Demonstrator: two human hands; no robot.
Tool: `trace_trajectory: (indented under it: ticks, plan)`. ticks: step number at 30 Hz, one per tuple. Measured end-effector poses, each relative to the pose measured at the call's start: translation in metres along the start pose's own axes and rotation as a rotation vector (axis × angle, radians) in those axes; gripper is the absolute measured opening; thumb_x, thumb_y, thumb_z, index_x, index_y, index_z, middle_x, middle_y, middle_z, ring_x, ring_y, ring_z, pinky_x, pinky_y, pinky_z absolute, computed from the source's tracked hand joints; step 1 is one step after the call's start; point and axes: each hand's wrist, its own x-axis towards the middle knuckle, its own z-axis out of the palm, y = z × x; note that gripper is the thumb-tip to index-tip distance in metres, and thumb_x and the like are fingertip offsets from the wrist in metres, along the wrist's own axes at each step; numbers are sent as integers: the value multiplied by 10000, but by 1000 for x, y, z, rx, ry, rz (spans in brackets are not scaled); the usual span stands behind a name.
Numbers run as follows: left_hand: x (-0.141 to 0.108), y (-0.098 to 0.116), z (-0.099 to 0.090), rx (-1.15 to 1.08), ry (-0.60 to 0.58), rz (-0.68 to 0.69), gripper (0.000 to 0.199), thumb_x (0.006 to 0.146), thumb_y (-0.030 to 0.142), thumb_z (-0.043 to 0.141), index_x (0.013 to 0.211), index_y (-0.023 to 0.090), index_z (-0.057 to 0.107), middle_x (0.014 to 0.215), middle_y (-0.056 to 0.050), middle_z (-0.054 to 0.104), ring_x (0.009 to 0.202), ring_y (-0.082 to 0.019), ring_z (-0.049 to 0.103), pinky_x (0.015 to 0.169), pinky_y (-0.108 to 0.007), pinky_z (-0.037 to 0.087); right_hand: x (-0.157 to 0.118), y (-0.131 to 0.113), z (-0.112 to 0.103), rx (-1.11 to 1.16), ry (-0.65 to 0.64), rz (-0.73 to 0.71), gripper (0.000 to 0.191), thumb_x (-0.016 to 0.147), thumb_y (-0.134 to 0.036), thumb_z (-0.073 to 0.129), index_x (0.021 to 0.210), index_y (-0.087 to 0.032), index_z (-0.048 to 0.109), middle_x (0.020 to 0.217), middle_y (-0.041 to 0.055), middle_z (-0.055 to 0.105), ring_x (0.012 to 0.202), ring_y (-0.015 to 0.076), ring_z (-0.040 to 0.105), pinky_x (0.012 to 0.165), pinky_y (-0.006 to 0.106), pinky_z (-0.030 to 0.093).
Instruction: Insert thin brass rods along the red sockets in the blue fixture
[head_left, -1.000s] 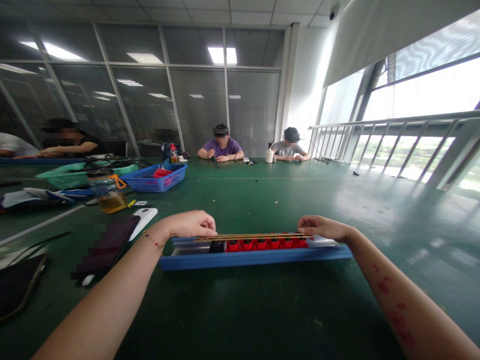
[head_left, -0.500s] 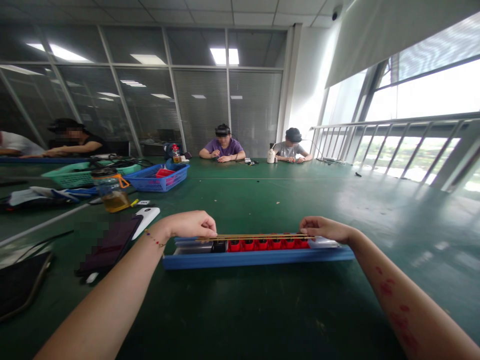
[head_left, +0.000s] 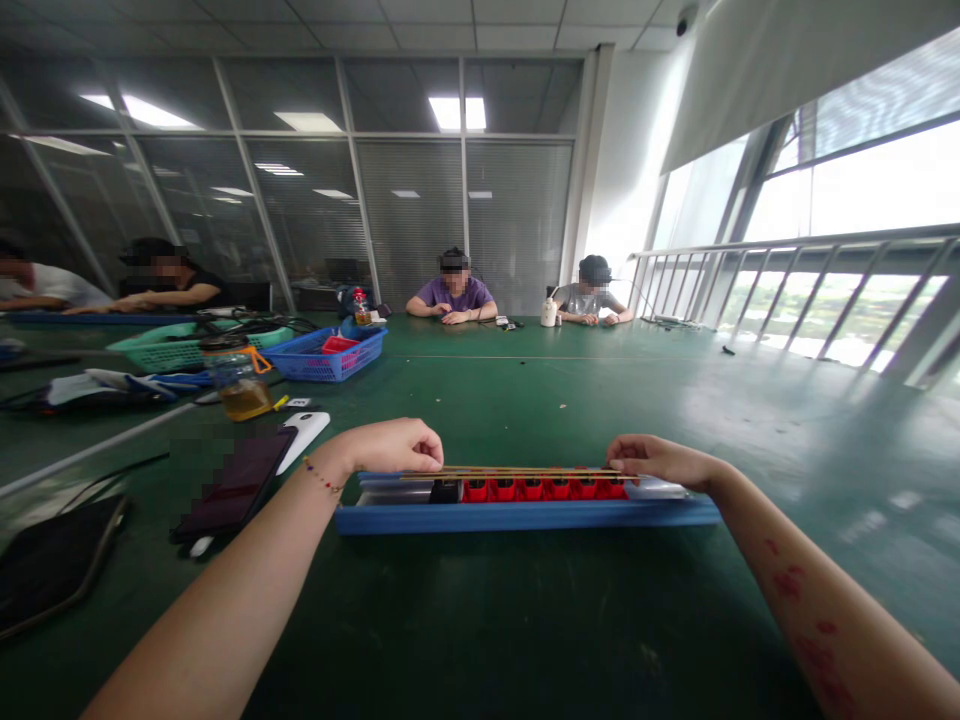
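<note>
A long blue tray (head_left: 525,520) lies crosswise on the green table in front of me. Inside it sit a row of red square pieces (head_left: 531,491) with dark tops and one black piece (head_left: 445,493) at their left. Thin wooden sticks (head_left: 525,472) stretch lengthwise above the row. My left hand (head_left: 401,446) is closed, fingers pinched on the sticks near their left end. My right hand (head_left: 651,460) pinches the same sticks near their right end. Shiny clear or silvery material shows at both tray ends. The exact number of sticks is hard to make out.
To the left are a purple-dark phone (head_left: 240,480), a white device (head_left: 304,440), a jar of amber liquid (head_left: 241,385), a blue basket (head_left: 322,360) and a green basket (head_left: 157,350). Several people sit around the table's far side. Railings and windows (head_left: 787,300) line the right.
The whole scene has shifted slightly right in view as my head turned a little left. Both hands stay at the sticks' ends, with no clear change of grip.
</note>
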Motion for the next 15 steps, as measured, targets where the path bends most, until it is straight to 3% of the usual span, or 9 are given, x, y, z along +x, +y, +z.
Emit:
trace_trajectory:
  ticks: [5, 15]
  plan:
    - [-4, 6, -3, 16, 60, 5, 281, 709, 413, 505, 828, 210, 659, 813, -1, 664, 710, -151, 567, 603, -203, 380, 0, -1, 1, 2, -4, 18, 408, 710, -516, 591, 876, -148, 535, 721, 1, 536, 637, 119, 460, 584, 257, 369]
    - [-9, 19, -14, -94, 354, -9, 370, 756, 502, 447, 865, 188, 609, 748, -10, 625, 702, -152, 547, 623, -220, 385, -1, 0, -1, 21, -17, 1, 398, 708, -491, 602, 899, -146, 548, 737, 4, 558, 655, 122, 478, 603, 261, 376]
